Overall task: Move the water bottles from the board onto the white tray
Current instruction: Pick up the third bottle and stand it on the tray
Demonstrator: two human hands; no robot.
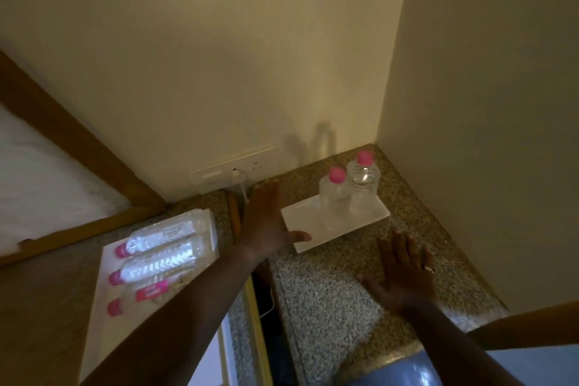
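Head view, left to right: three clear plastic water bottles with pink caps (156, 255) lie on a white rectangular board (103, 291). Beside it the left hand (266, 222) reaches flat, fingers spread, thumb touching the white tray (300, 219), where two upright pink-capped bottles (347, 188) stand. Nearest the wall, the right hand (404, 273) rests spread, empty, on the speckled granite counter (322, 301).

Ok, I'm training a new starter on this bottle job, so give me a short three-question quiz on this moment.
1. True or false: two bottles stand upright on the white tray.
2. How many bottles lie on the board? A) one B) three C) five
3. Fill in: the right hand holds ____.

Key: 1 true. 2 B. 3 nothing; it is spread open over the counter, as is the left hand by the tray.
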